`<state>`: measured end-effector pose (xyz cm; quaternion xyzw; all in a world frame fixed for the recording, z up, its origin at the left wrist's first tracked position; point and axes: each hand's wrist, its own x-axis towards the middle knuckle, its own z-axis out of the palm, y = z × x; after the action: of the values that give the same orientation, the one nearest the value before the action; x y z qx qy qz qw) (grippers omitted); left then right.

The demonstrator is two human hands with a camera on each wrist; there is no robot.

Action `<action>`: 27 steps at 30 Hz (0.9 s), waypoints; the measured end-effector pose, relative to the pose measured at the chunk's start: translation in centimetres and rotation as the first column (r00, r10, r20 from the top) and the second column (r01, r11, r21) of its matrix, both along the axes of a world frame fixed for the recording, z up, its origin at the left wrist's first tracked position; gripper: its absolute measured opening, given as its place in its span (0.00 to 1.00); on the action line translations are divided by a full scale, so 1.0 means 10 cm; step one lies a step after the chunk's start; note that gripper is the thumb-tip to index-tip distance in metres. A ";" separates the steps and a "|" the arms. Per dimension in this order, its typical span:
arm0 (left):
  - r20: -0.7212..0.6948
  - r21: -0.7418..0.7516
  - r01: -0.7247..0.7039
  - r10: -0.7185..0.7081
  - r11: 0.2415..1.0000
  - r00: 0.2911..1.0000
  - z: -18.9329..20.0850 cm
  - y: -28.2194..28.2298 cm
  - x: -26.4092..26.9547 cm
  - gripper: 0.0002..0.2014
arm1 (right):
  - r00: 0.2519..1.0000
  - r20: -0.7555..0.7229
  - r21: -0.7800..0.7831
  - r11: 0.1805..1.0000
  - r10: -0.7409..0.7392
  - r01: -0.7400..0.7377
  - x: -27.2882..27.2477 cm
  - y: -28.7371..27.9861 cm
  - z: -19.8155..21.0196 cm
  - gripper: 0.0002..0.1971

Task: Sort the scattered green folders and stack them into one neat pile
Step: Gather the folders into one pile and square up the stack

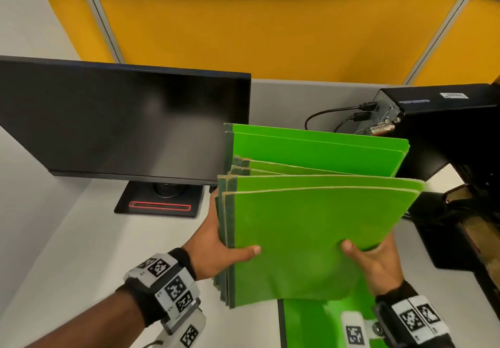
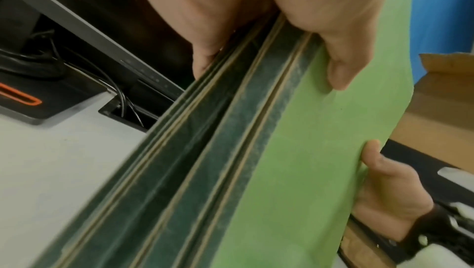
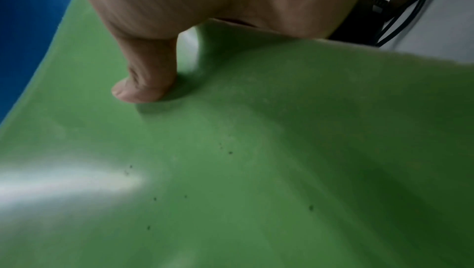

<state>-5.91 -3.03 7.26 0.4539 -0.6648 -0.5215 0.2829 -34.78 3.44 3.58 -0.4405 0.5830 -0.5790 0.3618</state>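
Both hands (image 1: 216, 244) (image 1: 376, 261) clasp green folders (image 1: 311, 234); seemingly fanned.

green folders (image 1: 311, 239) | bright green covers, dark green spines at 9 o'clock | bundle held off the desk, fanned unevenly | one more folder (image 1: 324, 326) flat at 6 o'clock
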 end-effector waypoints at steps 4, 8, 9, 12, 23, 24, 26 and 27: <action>-0.022 -0.005 -0.074 0.074 0.997 0.997 -0.01 0.06 0.01 0.44 | 0.999 -0.050 -0.018 1.000 0.008 -0.009 0.01 -0.05 0.06 0.38; -0.089 0.055 -0.141 0.145 0.989 0.985 -0.02 -0.01 -0.11 0.49 | 0.997 -0.066 0.079 0.996 0.040 -0.035 -0.05 -0.15 0.30 0.31; -0.120 0.109 -0.138 0.151 0.984 0.981 -0.07 -0.04 -0.16 0.47 | 0.996 -0.066 0.129 0.990 0.056 -0.047 -0.11 -0.17 0.34 0.29; -0.178 0.290 -0.155 0.212 0.944 0.961 -0.31 0.00 -0.39 0.46 | 0.996 -0.015 0.293 0.953 0.088 -0.080 -0.30 -0.17 0.33 0.39; 0.203 0.678 -0.340 0.278 0.652 0.939 -1.68 0.22 -1.05 0.53 | 0.999 0.039 0.746 0.666 -0.005 -0.026 -0.88 -0.05 -0.64 0.48; 0.215 0.672 -0.350 0.280 0.653 0.936 -1.77 0.19 -1.07 0.54 | 0.999 0.037 0.742 0.670 -0.013 -0.019 -0.92 -0.05 -0.74 0.48; 0.208 0.668 -0.339 0.270 0.663 0.940 -1.47 0.15 -1.12 0.55 | 1.000 0.022 0.728 0.685 -0.014 -0.007 -0.95 -0.08 -0.82 0.50; 0.189 0.677 -0.320 0.264 0.663 0.946 -1.34 0.14 -1.13 0.53 | 1.000 0.013 0.728 0.685 0.012 -0.017 -0.90 -0.10 -0.75 0.48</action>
<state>-17.16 -1.66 -6.11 0.6463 -0.3466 -0.6641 0.1450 -43.79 2.44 -3.92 -0.2632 0.7601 -0.2987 0.5135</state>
